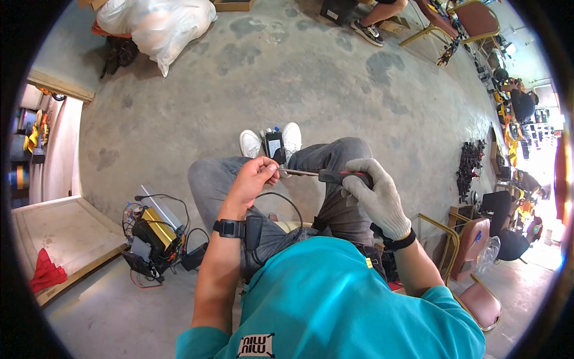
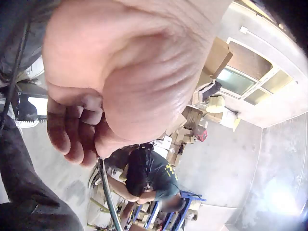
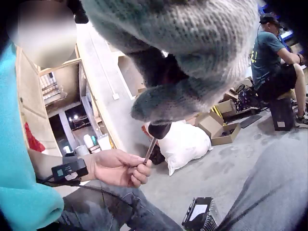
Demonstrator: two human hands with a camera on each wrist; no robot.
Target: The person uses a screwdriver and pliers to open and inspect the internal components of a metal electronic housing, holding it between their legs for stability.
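In the head view a screwdriver (image 1: 332,175) with a dark red-and-black handle lies level over the lap. My right hand (image 1: 378,194), in a pale knit glove, grips its handle. My bare left hand (image 1: 254,176) pinches the tip end of the metal shaft (image 1: 301,172) between thumb and fingers; the very tip is hidden there. The left wrist view shows the shaft (image 2: 109,195) running out from the curled fingers (image 2: 72,139). Below the hands, a black box-shaped device (image 1: 275,146) with a white label stands between the white shoes (image 1: 250,143).
On the floor at left sits a gold-and-black device with cables (image 1: 156,230), beside a wooden board (image 1: 66,233) bearing a red cloth (image 1: 48,272). A white sack (image 1: 161,27) lies at the upper left. Chairs (image 1: 475,21) and another seated person (image 3: 276,62) are farther off.
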